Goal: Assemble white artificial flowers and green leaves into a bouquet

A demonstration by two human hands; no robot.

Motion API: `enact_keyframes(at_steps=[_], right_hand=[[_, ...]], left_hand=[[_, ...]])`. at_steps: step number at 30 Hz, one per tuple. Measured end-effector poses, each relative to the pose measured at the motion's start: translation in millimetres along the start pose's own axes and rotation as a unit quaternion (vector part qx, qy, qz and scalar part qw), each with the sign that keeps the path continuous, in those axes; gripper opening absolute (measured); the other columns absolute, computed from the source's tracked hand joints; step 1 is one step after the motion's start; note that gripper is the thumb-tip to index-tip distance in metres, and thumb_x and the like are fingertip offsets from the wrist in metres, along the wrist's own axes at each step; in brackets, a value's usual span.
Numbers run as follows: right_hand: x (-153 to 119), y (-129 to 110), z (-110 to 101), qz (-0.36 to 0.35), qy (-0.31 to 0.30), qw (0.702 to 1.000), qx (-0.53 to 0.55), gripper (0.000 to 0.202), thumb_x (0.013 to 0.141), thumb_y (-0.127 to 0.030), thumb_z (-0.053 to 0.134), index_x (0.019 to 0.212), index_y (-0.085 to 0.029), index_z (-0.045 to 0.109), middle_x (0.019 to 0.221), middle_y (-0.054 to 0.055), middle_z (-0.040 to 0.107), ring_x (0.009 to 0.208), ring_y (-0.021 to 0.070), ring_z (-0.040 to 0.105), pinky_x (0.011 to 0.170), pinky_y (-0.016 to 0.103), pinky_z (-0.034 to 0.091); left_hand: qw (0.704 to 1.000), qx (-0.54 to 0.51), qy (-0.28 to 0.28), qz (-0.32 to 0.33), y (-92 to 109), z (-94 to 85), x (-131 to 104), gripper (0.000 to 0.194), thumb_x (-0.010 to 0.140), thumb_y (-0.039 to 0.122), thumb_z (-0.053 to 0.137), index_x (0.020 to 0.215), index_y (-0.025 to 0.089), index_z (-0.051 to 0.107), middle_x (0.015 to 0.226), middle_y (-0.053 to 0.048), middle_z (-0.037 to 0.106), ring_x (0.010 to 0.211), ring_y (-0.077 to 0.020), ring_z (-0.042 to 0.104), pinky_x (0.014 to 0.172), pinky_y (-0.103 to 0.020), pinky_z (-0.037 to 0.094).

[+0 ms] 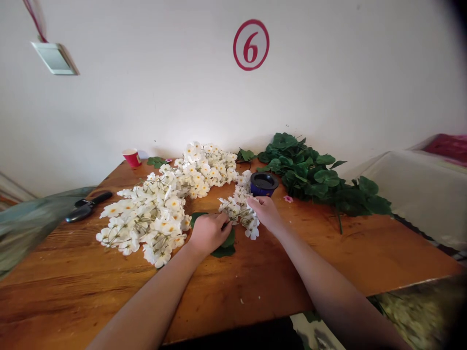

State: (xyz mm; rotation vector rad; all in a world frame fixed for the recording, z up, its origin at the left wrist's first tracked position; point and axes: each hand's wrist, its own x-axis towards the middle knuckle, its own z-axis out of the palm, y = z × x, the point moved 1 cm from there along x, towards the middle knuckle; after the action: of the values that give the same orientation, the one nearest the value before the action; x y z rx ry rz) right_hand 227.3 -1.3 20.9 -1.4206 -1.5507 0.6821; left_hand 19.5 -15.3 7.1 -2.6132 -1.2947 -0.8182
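My left hand [210,233] has its fingers closed at the stem end of a white flower spray [236,204], with green leaves [224,248] showing beneath and around it. My right hand [264,210] pinches the right side of the same spray, just in front of a dark blue pot [264,184]. The spray lies between both hands, its blossoms reaching back beside the pot. A large heap of white flowers [160,214] with yellow centres spreads to the left and behind.
Green leaf stems [317,175] are piled at the back right. A red paper cup [132,158] and black-handled pliers or cutters [89,206] are at the left. A small pink flower [288,199] lies right of the pot. The wooden table [248,287] meets a wall behind.
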Motion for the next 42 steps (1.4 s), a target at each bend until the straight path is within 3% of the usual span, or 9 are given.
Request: enact_keyframes(at_steps=[6,21,42], right_hand=[[0.5,3.6,1.9,-0.001,-0.026,1.000,0.012,0.042,0.084,-0.043,0.049,0.056,-0.023,0.026,0.054,-0.005,0.023,0.052,0.0104,0.024,0.050,0.027,0.016],[3.0,13.2,-1.8,0.011,-0.023,0.997,0.071,0.043,0.084,-0.045,0.051,0.057,-0.023,0.025,0.055,-0.006,0.022,0.051,0.0103,0.022,0.051,0.029,0.016],[3.7,14.1,-2.4,0.017,-0.026,0.998,0.047,0.042,0.082,-0.047,0.050,0.057,-0.023,0.026,0.055,-0.006,0.022,0.053,0.0105,0.022,0.051,0.028,0.016]], left_hand=[[1.000,0.000,-0.003,0.004,1.5,-0.6,0.5,0.022,0.088,0.032,0.053,0.070,0.020,0.059,0.062,-0.001,0.066,0.058,-0.0163,0.061,0.054,-0.028,0.034],[1.000,-0.006,-0.006,0.000,2.1,-0.6,1.0,0.023,0.088,0.034,0.052,0.070,0.020,0.059,0.061,-0.001,0.064,0.056,-0.0159,0.059,0.054,-0.028,0.033],[1.000,-0.003,-0.012,-0.007,3.1,-1.1,1.0,0.023,0.088,0.034,0.052,0.072,0.020,0.061,0.062,-0.002,0.064,0.057,-0.0159,0.059,0.055,-0.028,0.036]])
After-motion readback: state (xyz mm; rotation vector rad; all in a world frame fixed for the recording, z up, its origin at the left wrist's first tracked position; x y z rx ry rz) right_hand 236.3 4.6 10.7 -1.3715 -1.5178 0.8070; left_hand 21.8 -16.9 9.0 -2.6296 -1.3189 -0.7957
